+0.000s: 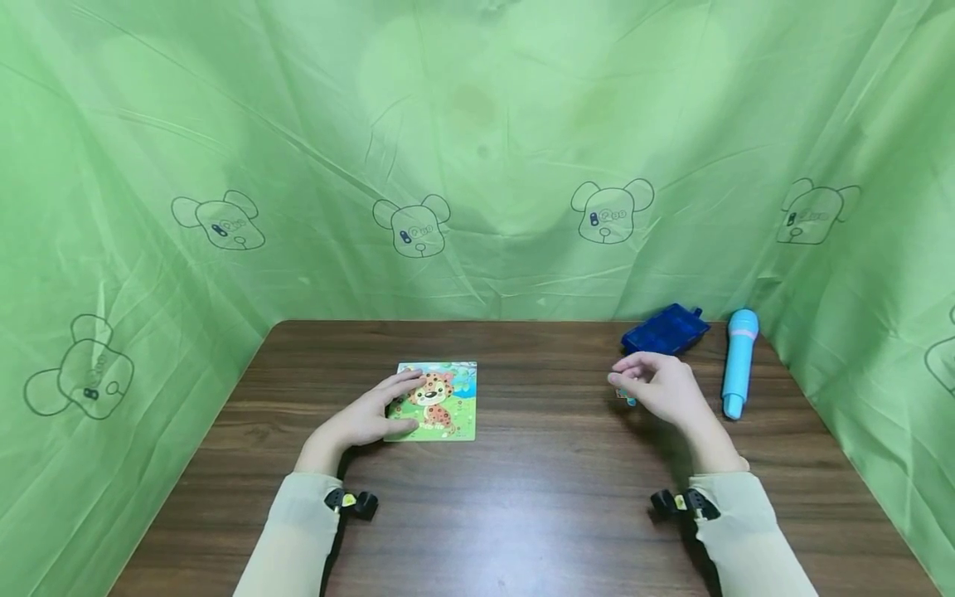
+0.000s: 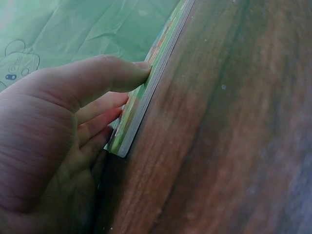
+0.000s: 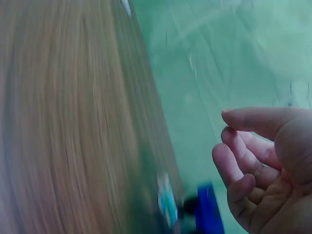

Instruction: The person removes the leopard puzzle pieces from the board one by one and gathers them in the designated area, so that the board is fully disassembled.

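A square picture board [image 1: 453,414] with a cartoon leopard on green lies flat on the table, left of the middle. My left hand [image 1: 370,414] rests over its left side, the fingers along the upper part and the thumb on the lower part. The left wrist view shows the thumb [image 2: 139,70] against the top near the board's edge. My right hand [image 1: 660,385] hovers at the right, thumb and fingertips bent close together with nothing between them. Below its fingertips, a small colourful flat piece [image 1: 627,397] lies on the table, partly covered; it is blurred in the right wrist view.
A dark blue plastic case [image 1: 666,329] lies behind my right hand at the table's back edge. Right of it lies a light blue toy microphone [image 1: 739,365]. Green cloth [image 1: 477,166] surrounds the brown wooden table [image 1: 507,506] at the back and sides.
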Available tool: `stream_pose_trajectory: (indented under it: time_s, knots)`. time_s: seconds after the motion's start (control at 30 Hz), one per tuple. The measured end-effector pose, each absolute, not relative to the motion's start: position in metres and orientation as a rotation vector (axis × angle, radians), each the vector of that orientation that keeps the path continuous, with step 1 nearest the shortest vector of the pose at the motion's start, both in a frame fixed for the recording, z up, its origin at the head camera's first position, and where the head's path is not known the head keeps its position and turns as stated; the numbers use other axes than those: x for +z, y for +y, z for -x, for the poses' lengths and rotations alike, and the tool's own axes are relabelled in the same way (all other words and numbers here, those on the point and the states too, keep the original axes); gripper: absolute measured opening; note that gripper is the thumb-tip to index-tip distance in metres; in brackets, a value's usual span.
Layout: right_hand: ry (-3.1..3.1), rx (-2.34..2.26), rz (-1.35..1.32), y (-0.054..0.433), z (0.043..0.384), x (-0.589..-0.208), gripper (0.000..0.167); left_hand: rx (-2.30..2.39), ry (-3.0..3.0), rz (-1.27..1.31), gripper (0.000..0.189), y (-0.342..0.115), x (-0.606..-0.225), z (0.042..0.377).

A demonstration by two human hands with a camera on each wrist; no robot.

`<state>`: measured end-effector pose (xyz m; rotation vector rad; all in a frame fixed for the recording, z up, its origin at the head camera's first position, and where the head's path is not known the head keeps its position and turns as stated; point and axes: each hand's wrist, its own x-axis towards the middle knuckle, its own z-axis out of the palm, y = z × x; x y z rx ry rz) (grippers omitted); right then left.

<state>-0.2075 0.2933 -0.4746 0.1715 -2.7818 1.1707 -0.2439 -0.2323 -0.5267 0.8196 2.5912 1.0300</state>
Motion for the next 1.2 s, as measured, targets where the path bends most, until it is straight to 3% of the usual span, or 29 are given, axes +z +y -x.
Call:
stream_pose_trajectory:
  time_s: [0.33, 0.6, 1.2]
  knots:
    - [-2.751, 1.58, -0.217, 0.194, 0.205, -0.476, 0.02, 1.061, 2.602, -0.776, 0.087, -0.233, -0.528, 0.244]
    - [-2.699, 1.78, -0.196, 0.126, 0.225, -0.485, 0.018, 1.078, 2.608, -0.715, 0.095, -0.23, -0.525, 0.243]
    - [-2.741, 1.599, -0.301, 0.036, 0.255, -0.503, 0.016, 1.017, 2.635, -0.68, 0.096, -0.233, -0.521, 0.243]
